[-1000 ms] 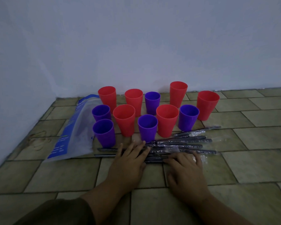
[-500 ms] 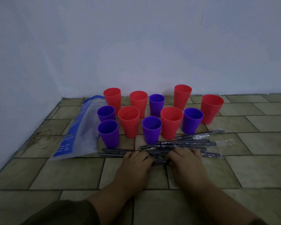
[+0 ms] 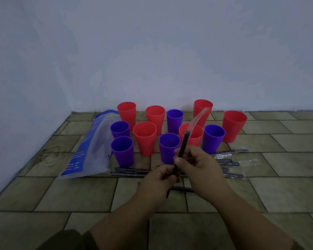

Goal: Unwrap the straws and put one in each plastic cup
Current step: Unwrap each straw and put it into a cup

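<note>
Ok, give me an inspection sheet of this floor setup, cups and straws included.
Surface: tiled floor.
Job's things: six red cups and five purple cups, upright, no straw in any; wrapped straws lying in front of them; one held straw, clear wrapper loose at its top.
Clutter: blue-and-clear plastic bag lying left of the cups.
Grippers: left hand and right hand both grip the held straw.
Cables: nothing seen.
Surroundings: plain wall behind and at left.
</note>
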